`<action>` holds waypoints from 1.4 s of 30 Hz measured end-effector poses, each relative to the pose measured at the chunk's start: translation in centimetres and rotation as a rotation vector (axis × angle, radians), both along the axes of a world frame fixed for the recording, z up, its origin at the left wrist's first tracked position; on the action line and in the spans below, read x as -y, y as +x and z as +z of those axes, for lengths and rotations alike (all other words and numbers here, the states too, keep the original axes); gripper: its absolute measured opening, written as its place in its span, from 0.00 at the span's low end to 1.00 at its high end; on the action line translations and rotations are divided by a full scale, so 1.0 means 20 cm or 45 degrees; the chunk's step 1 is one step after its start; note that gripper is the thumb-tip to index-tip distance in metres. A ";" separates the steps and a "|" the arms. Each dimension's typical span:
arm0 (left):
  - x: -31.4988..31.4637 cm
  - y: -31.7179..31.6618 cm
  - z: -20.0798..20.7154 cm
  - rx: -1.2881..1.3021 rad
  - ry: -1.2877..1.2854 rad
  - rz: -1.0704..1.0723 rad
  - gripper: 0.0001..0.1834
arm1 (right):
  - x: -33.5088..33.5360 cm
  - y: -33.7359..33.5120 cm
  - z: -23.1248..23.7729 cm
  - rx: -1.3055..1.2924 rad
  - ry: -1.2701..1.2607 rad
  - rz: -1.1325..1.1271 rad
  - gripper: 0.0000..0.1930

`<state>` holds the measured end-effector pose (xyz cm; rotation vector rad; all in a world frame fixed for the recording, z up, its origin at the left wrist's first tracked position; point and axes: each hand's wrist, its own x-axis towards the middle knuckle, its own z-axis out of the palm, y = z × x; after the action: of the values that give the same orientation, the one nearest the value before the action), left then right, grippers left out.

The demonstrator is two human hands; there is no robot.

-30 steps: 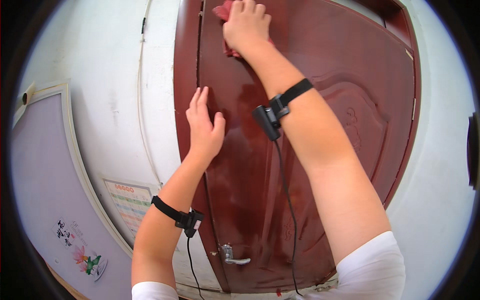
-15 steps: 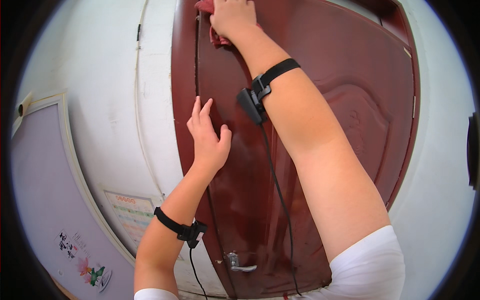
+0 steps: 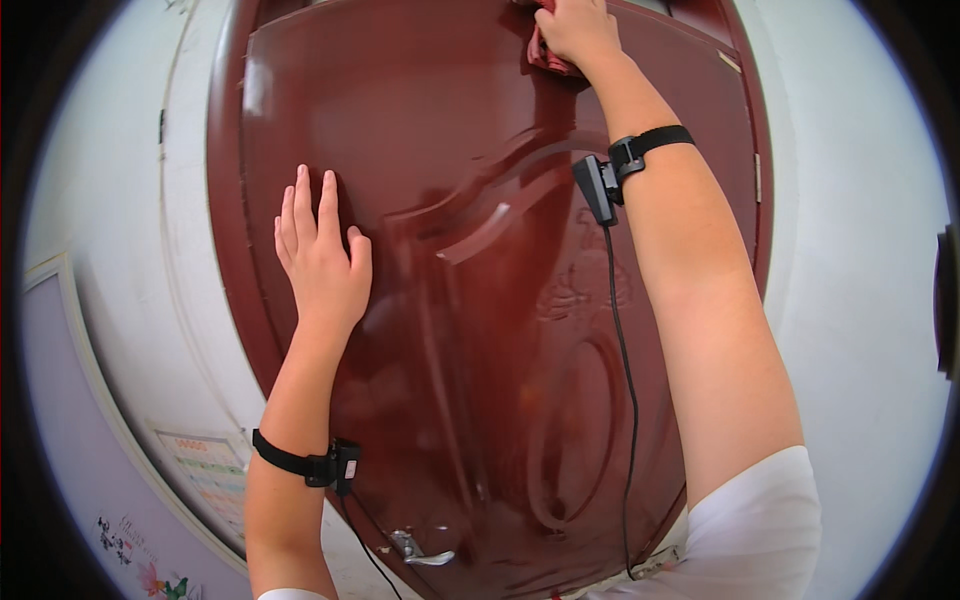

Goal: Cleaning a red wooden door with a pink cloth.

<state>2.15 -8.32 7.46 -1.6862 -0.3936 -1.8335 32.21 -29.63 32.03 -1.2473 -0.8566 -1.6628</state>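
Observation:
A glossy dark red door [image 3: 350, 110] with raised curved panels fills the middle of the view. High up on it, my right hand [image 3: 578, 30] presses a red cloth [image 3: 550, 58] to the door's upper part, its fingers closed over the cloth and partly cut off by the top edge of the picture. My left hand [image 3: 325, 255] lies against the door's left side, fingers stretched out and holding nothing. Below it, a silver door handle [image 3: 425, 552] sticks out near the door's lower left.
White walls flank the door frame [image 3: 230, 200]. At the left stand a pale purple board [image 3: 60, 400] with a flower print and a paper chart [image 3: 205, 470] on the wall. Black straps on both forearms carry small black devices [image 3: 597, 190] with trailing cables [image 3: 622, 350].
The view has swung to the right, bringing more of the door in. My right hand has carried the cloth rightward along the door's top; my left hand now lies further onto the door.

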 end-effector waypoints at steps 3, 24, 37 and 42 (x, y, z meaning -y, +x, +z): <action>0.09 0.11 0.01 -0.038 0.031 -0.011 0.38 | 0.18 0.27 -0.04 -0.019 0.027 0.011 0.33; 0.04 0.14 0.00 0.017 0.021 0.359 0.34 | 0.89 1.25 -0.33 -0.072 -0.007 0.308 0.26; -0.07 0.14 0.05 0.020 0.122 0.403 0.33 | 0.30 0.63 -0.81 0.605 -0.067 0.216 0.30; -0.08 0.12 0.03 -0.004 0.159 0.421 0.33 | 0.46 0.74 -0.79 0.609 -0.156 0.254 0.29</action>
<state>4.59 -6.65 8.11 -1.4428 -0.5122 -1.5787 46.97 -38.76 16.20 -0.8139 -1.3419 -1.7910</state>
